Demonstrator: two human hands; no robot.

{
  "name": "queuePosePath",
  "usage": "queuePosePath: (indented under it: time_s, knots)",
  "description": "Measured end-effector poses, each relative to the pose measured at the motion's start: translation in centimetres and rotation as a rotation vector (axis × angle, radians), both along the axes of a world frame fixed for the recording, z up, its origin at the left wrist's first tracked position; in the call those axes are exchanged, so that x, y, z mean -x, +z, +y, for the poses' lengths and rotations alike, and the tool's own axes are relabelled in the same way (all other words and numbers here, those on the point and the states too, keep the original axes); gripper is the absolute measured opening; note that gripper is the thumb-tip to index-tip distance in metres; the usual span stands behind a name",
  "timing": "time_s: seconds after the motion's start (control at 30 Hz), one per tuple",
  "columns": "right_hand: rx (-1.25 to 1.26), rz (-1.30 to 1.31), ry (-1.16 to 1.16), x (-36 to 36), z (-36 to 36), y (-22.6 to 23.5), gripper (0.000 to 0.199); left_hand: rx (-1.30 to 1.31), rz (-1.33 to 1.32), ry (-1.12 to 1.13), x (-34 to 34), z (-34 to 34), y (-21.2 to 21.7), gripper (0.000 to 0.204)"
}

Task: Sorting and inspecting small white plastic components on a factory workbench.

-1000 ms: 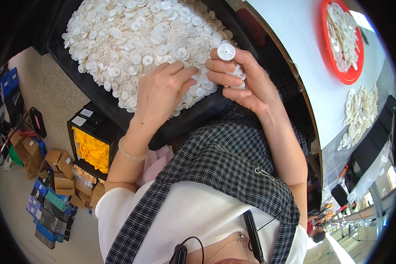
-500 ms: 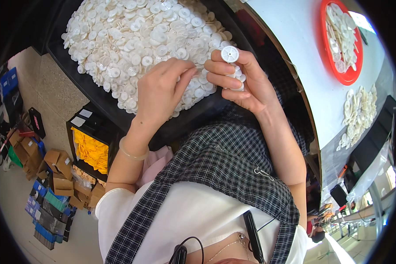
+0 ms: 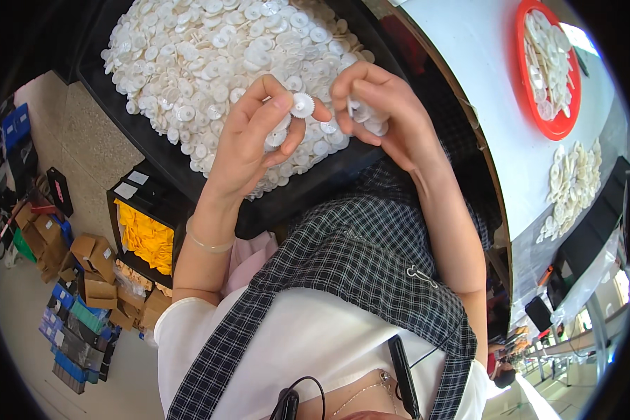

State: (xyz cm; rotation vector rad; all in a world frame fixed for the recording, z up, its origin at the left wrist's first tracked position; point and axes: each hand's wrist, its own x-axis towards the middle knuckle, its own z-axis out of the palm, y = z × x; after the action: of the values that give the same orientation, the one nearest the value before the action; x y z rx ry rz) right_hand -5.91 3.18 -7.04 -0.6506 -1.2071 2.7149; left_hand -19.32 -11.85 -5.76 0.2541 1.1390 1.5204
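White short-sleeved top, black-white checked pinafore straps, thin clear bangle on left wrist, neck chain.

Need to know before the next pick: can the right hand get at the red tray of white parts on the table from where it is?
Probably not without a long stretch: the right hand is over the black bin, and the red tray lies well apart, nothing between.

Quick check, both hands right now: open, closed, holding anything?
Left hand: closed, pinching a white plastic gear between thumb and fingertips.
Right hand: closed around several small white parts, over the black tray.
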Motion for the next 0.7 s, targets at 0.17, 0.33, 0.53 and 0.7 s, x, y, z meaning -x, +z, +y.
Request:
queuePosePath:
  time_s: [0.17, 0.33, 0.53, 0.7]
  knots:
    - [-0.52, -0.05, -0.069, 0.2, -1.7, 0.7, 0.016, -0.012, 0.079, 0.028, -0.1, -0.4, -0.3, 0.011]
    - [-0.339, -0.153, -0.045, 0.2, -2.4, 0.7, 0.022, -0.07, 0.787, 0.075, -0.2, -0.2, -0.9, 0.027]
    - [-0.151, -0.214, 0.03, -0.2, -2.5, 0.8, 0.028, -0.071, 0.995, 0.11, -0.1, 0.1, -0.1, 0.03]
    - [-0.121, -0.222, 0.045, -0.2, -2.4, 0.9, 0.028, -0.1, 0.927, 0.118, -0.1, 0.1, -0.1, 0.032]
